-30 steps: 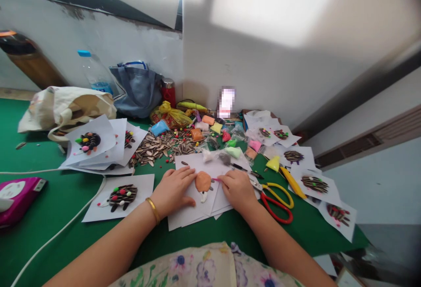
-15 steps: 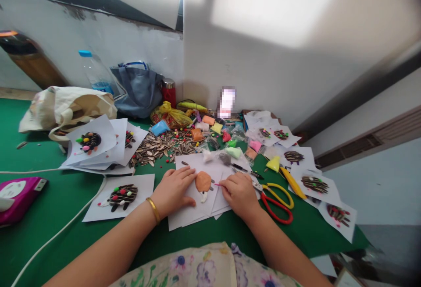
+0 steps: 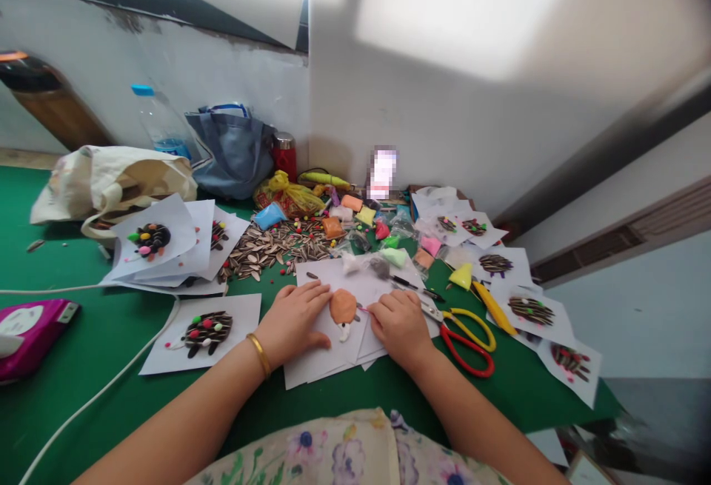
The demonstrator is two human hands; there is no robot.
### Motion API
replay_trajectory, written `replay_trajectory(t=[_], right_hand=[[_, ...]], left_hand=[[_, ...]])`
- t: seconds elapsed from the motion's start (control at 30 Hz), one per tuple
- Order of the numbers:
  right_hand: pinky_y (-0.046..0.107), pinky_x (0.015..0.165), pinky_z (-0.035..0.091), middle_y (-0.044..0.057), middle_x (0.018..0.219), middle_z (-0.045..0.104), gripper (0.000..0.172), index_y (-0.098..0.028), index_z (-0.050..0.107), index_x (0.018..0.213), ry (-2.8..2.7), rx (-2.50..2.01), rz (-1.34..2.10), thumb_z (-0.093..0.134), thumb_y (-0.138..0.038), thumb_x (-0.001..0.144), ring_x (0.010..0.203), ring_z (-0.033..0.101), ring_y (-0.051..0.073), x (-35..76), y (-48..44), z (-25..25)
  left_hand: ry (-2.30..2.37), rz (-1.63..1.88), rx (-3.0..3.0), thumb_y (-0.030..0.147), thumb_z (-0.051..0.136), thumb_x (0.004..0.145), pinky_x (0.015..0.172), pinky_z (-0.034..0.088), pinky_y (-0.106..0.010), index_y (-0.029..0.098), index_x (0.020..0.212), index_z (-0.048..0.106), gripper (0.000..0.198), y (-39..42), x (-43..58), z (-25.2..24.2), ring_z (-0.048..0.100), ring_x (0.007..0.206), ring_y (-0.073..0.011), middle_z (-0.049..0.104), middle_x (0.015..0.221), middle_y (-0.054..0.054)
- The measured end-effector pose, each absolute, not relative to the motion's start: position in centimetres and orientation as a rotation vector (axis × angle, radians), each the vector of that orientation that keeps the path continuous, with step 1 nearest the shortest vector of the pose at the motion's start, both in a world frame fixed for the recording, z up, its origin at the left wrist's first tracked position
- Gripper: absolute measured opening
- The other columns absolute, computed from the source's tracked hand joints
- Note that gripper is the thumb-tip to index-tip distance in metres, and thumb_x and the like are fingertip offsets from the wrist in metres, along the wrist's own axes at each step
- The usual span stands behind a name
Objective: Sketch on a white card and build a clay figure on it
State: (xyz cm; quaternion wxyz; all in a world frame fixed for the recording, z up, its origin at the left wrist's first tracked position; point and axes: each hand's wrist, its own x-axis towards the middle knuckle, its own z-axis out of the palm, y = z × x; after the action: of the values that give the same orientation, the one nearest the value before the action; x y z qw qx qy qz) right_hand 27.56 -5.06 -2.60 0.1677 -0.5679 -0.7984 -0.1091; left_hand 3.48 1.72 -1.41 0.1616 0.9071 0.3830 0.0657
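On a white sheet of paper (image 3: 333, 366) sits an orange clay hedgehog shape (image 3: 343, 307) with a white clay snout (image 3: 344, 332) and a dark spot on it. Dark sunflower seeds (image 3: 358, 315) poke out at its right side. My left hand (image 3: 297, 322) lies flat on the sheet left of the shape, thumb spread. My right hand (image 3: 403, 326) is closed in a pinch just to the right, with a thin pink piece (image 3: 362, 309) showing at its fingertips beside the seeds. Most of that piece is hidden. Beside my right hand lie scissors (image 3: 469, 340) with yellow and red handles.
Sunflower seeds (image 3: 255, 248) are heaped behind the sheet, near bagged coloured clay (image 3: 333, 229). Finished hedgehog cards lie left (image 3: 161, 355) and right (image 3: 555, 326). A cable (image 3: 105, 385) crosses the left side. Bags (image 3: 233, 152), a bottle (image 3: 158, 126) and a phone (image 3: 383, 174) stand behind.
My right hand has shifted slightly left and up, its fingertips closer to the orange shape, and less of the pink piece shows. My left hand stays in place.
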Motion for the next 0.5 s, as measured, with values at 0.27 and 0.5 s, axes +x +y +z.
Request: replay_trajectory(t=[0.27,0.5], right_hand=[[0.037,0.079,0.026,0.002,0.075,0.061,0.008,-0.023,0.066,0.082,-2.268,-1.642,-0.282,0.061,-0.021,0.086,0.081,0.047,0.020,27.57,-4.93,-2.59],[0.036,0.079,0.026,0.002,0.075,0.062,0.009,-0.022,0.066,0.079,-2.211,-1.641,-0.185,0.061,-0.018,0.085,0.081,0.048,0.019,27.72,-5.29,-2.42]], left_hand=[[1.084,0.194,2.579,0.054,0.075,0.069,0.108,0.027,-0.047,0.029,0.139,0.047,0.079,1.73,3.38,-1.52,0.038,0.137,-0.0309,0.048,0.146,-0.009],[1.084,0.184,2.575,0.053,0.076,0.068,0.108,0.027,-0.048,0.027,0.138,0.047,0.080,1.70,3.36,-1.42,0.037,0.137,-0.0307,0.047,0.147,-0.009]])
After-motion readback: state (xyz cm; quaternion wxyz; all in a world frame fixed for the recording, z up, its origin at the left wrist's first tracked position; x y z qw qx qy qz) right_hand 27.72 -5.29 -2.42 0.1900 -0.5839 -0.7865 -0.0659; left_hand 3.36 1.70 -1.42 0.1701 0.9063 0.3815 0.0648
